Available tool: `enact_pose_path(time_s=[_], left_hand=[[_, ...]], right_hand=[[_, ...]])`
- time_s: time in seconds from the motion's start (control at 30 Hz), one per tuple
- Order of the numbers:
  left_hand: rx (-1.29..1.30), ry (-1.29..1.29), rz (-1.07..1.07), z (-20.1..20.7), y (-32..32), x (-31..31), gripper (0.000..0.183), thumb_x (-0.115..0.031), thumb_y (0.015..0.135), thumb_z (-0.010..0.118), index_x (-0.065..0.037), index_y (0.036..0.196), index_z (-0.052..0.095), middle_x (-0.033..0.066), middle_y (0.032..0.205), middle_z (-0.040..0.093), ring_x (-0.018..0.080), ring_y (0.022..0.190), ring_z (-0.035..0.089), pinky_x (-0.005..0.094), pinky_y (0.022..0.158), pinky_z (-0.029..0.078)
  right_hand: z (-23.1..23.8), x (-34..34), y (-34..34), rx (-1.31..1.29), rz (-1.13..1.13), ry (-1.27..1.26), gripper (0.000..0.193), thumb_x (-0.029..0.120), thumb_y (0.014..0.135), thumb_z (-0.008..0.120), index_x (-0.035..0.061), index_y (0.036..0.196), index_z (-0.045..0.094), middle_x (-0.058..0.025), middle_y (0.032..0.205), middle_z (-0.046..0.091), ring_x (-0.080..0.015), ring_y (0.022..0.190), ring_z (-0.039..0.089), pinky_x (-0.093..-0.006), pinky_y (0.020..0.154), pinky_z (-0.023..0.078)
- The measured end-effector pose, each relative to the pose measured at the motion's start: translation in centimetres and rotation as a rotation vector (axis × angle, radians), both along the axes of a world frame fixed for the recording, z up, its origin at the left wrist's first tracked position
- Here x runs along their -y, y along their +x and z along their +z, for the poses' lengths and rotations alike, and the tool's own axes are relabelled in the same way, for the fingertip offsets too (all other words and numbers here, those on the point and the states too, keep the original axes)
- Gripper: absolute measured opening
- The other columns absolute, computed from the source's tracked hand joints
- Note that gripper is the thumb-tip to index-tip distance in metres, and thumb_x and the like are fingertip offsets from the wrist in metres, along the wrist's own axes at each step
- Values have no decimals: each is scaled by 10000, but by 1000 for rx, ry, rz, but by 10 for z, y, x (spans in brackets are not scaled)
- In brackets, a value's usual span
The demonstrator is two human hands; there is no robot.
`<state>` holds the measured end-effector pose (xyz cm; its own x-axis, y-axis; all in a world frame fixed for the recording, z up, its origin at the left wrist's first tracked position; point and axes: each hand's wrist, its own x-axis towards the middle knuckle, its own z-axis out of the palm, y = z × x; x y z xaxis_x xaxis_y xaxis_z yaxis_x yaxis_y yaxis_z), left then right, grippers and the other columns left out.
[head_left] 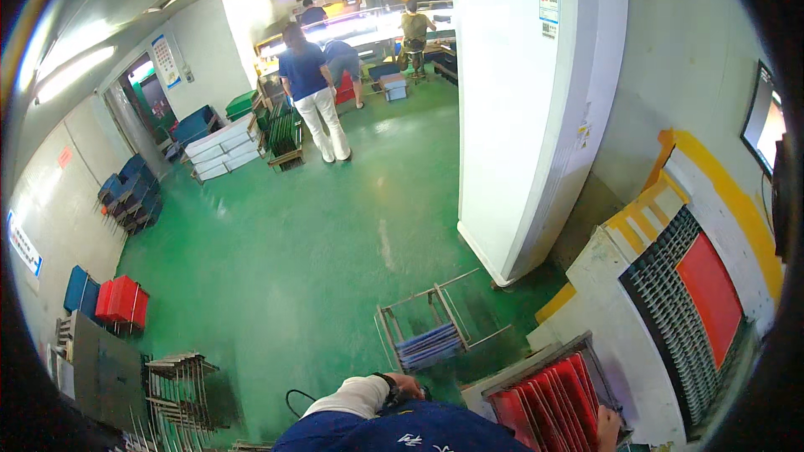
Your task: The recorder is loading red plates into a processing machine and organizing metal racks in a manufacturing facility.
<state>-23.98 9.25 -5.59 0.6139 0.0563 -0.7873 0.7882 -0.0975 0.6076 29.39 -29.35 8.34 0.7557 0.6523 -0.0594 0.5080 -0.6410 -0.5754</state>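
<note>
My left hand [408, 384] shows only in part in front of my dark blue top, below a dark band at the wrist. Its fingers are hidden, so whatever it may hold is out of sight. At the lower right, my right hand [609, 428] closes on the side of a metal rack [599, 372]. Several thin red panels [548, 398] stand side by side, tilted, in that rack. On the floor just ahead sits a metal-framed stand [452, 310] holding a bundle of blue-grey strips [429, 345].
A tall white cabinet unit [511, 117] rises ahead right. Beside it stands a machine with a dark slatted bed [670, 310] and a red sheet [710, 297]. Metal racks [180, 389] and red bins [122, 301] line the left. A person [310, 84] stands farther off.
</note>
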Motion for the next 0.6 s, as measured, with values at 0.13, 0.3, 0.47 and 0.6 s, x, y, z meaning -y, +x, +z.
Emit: enact_pose_path(time_s=[0.13, 0.3, 0.47, 0.6], left_hand=[[56, -7, -110, -11, -14, -11, 571, -564, 869, 653, -59, 1132, 692, 58, 1085, 685, 207, 951, 619, 402, 825, 473], [170, 27, -100, -22, -59, -4, 544, -540, 899, 600, -84, 1185, 682, 84, 1125, 683, 247, 1031, 617, 420, 884, 462], [92, -1, -37, -23, -72, -3, 537, -541, 928, 572, -67, 1157, 682, 86, 1064, 678, 232, 1013, 614, 424, 870, 471], [254, -38, -54, -48, -100, 5, 434, -412, 949, 564, -97, 1233, 658, 112, 1133, 656, 272, 1056, 610, 425, 920, 458]], right_hand=[[-6, -3, -7, 60, -55, 62, 436, 362, 934, 592, -49, 799, 644, -197, 690, 617, -253, 639, 575, -411, 634, 448], [-1, -15, 2, -87, -160, 180, 388, 342, 881, 685, -41, 820, 659, -120, 716, 648, -157, 695, 556, -345, 657, 459], [-15, 5, 38, -52, -32, -363, 499, 462, 911, 576, 29, 1151, 637, -208, 1055, 667, -320, 937, 636, -456, 842, 487], [-20, 4, 37, -18, -56, -498, 585, 505, 914, 568, 65, 1299, 590, -228, 1199, 649, -346, 1072, 629, -493, 922, 477]])
